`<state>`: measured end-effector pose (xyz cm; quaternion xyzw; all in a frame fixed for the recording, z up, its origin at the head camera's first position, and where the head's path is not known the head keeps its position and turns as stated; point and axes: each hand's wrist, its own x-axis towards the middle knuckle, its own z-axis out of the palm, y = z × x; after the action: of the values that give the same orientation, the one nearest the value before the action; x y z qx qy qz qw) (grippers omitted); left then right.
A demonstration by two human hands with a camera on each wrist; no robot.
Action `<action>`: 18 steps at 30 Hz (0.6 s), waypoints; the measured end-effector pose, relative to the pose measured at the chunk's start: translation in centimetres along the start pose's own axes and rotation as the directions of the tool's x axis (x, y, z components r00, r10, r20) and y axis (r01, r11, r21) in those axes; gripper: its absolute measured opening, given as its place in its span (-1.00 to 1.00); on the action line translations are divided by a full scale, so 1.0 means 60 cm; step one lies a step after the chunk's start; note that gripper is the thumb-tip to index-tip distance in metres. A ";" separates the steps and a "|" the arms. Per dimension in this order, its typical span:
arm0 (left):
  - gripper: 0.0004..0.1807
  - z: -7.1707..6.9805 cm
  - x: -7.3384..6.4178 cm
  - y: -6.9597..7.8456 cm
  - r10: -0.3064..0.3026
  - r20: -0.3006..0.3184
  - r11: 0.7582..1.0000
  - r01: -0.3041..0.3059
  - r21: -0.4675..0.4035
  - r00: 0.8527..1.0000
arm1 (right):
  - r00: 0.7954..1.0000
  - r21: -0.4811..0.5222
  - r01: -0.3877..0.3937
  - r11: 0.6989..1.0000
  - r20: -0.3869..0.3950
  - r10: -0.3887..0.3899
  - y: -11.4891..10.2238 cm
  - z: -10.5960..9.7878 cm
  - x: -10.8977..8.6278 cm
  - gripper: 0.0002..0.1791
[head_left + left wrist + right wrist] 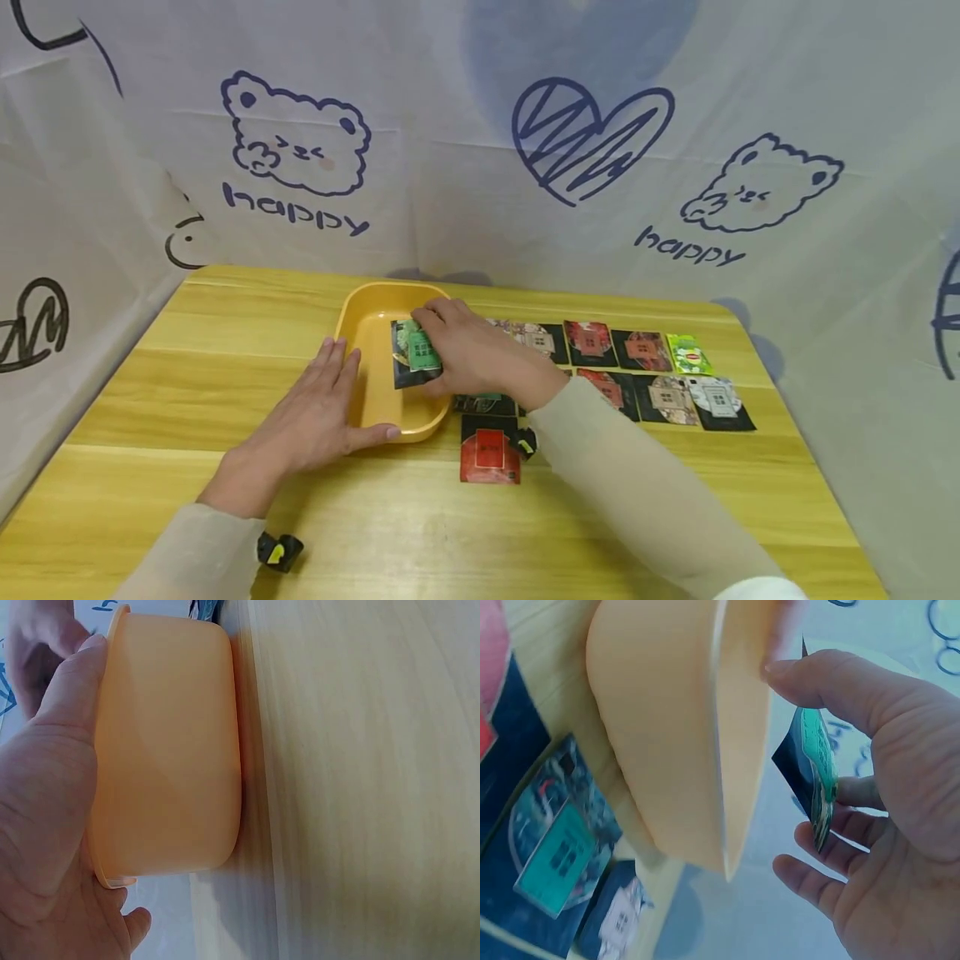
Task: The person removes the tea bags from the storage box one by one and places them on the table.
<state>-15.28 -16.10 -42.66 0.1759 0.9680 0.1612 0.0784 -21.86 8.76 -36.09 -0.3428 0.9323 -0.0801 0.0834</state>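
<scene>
My right hand (476, 346) pinches a black-and-green tea sachet (415, 354) over the yellow plastic tray (367, 304). In the right wrist view the sachet (810, 761) is seen nearly edge-on, held between thumb and fingers beside the tray's rim (720, 735). My left hand (315, 408) rests along the tray's left rim, its fingers stretched out and the thumb on the near edge. The left wrist view shows the palm against the rim and the tray's outer wall (169, 742). A red-and-black sachet (490, 450) lies on the table just below my right wrist.
Several more sachets lie in two rows to the right, among them a dark red one (590, 343), a white-and-black one (722, 403) and a bright green packet (688, 354). My right forearm covers part of the rows. A printed white cloth (450, 208) hangs behind the wooden table (405, 533).
</scene>
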 end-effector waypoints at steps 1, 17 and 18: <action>0.46 0.000 0.000 0.001 -0.003 0.003 1.000 0.003 0.000 1.000 | 1.000 0.006 -0.008 1.000 -0.013 0.008 0.005 -0.002 -0.011 0.14; 0.53 0.000 0.000 0.003 0.007 -0.001 1.000 -0.007 0.002 1.000 | 0.993 -0.052 -0.096 0.994 -0.080 0.092 0.095 0.046 -0.204 0.15; 0.53 0.000 0.000 0.003 0.007 -0.001 1.000 -0.007 0.002 1.000 | 0.993 -0.055 -0.101 0.993 -0.066 0.097 0.097 0.053 -0.215 0.14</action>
<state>-15.22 -15.96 -42.60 0.1790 0.9676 0.1604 0.0772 -15.16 21.24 -39.07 -0.2956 0.9523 -0.0593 0.0478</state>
